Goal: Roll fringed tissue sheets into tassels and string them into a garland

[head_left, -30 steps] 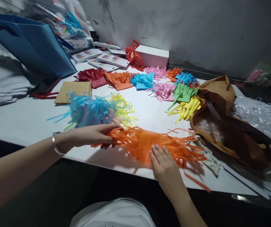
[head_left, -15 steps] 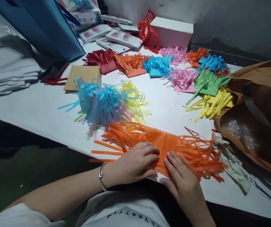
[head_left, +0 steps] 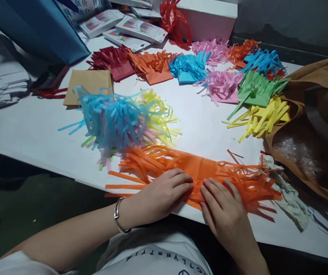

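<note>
An orange fringed tissue paper sheet (head_left: 199, 165) lies across the front edge of the table, with cut strips spreading to both sides of an uncut middle band. My left hand (head_left: 166, 191) has its fingers curled over the near edge of that band, the fingertips partly hidden. Just to its right, my right hand (head_left: 223, 206) presses its fingers on the same band, thumb tucked at the near edge. Behind the sheet sits a pile of light blue fringed tissue (head_left: 113, 120), with yellow fringed tissue (head_left: 160, 114) beside it.
Folded fringed bundles, such as a green one (head_left: 257, 89) and a dark red one (head_left: 113, 63), line the back. A brown bag (head_left: 309, 91) gapes at right, near a crumpled pale cloth (head_left: 291, 200). A tan paper square (head_left: 88, 82), flat boxes (head_left: 142, 28) and a blue bag (head_left: 43, 30) stand left.
My right thumb has drawn in toward the fingers at the paper's near edge. My left hand stays almost in place. The view has tilted slightly down.
</note>
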### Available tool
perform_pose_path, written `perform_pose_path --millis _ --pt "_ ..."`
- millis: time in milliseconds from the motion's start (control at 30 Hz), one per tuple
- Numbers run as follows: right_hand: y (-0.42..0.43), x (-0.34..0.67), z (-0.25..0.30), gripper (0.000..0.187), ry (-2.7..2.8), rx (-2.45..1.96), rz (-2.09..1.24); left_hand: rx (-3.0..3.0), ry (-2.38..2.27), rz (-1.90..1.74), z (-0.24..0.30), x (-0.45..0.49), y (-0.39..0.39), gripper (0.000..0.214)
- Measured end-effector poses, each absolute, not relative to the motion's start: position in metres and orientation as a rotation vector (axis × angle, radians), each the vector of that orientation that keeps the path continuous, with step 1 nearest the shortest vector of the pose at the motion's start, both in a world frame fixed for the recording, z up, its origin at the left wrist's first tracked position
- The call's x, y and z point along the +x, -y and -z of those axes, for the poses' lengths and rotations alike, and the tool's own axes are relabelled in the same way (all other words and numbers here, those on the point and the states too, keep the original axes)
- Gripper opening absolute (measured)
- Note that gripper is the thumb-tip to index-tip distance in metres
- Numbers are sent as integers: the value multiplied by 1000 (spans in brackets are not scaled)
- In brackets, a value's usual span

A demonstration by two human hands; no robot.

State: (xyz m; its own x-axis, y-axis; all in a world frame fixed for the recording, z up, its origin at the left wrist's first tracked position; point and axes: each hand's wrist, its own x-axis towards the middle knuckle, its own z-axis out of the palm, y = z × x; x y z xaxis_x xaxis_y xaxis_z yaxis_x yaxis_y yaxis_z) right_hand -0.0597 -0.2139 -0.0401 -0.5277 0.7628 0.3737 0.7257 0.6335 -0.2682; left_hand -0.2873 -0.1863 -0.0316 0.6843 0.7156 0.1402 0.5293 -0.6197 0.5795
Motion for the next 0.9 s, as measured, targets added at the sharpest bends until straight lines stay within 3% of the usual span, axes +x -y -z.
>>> perform_pose_path --millis 333,500,667,900 --pt "219 -54 41 35 2327 -1060 -59 2551 -974 -554 31 -288 190 25" --pt "214 -49 43 33 2343 -1028 -223 2592 -908 -451 20 -292 193 24" --pt "199 -58 38 21 2221 -1238 -268 2478 -1119 -283 6 -295 174 22" --pt "174 -76 40 11 2218 -1650 10 2492 -1458 15 8 -279 142 25"
